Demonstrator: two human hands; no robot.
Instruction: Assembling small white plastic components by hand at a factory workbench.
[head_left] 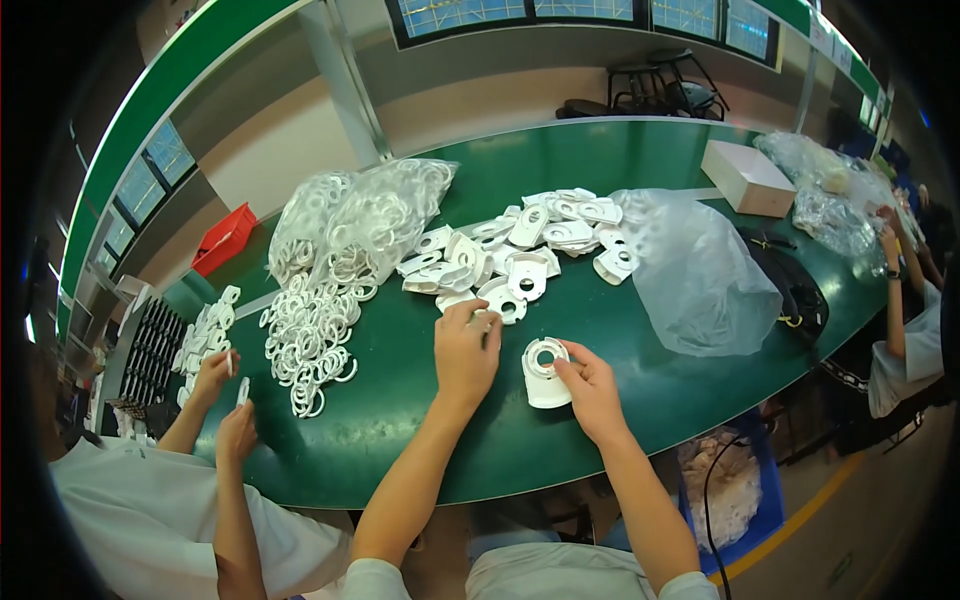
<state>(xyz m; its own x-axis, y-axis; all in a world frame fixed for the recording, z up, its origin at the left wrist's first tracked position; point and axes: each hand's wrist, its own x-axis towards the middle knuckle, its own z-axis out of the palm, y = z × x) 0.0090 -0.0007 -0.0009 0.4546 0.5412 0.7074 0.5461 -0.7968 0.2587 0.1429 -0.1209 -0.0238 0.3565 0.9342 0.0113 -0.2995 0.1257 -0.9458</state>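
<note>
In my right hand (592, 392) is a white plastic housing (547, 392) with a round ringed hole at its top and a rounded lower end; my thumb presses on its face near the hole. The part is held above the green table, close to its front edge. My left hand (467, 350) is at the near edge of a heap of white plastic housings (527, 275), its fingers bent and the thumb apart from them. I see nothing held in it; the fingertips partly cover the nearest parts.
Left of the heap, white rings (310, 335) spill from a clear plastic bag (390, 205). Another plastic bag (700, 290) and a black bag (785, 280) lie right. A red bin (224, 240) and white box (748, 178) stand farther back. A co-worker's hands (237, 432) are at left.
</note>
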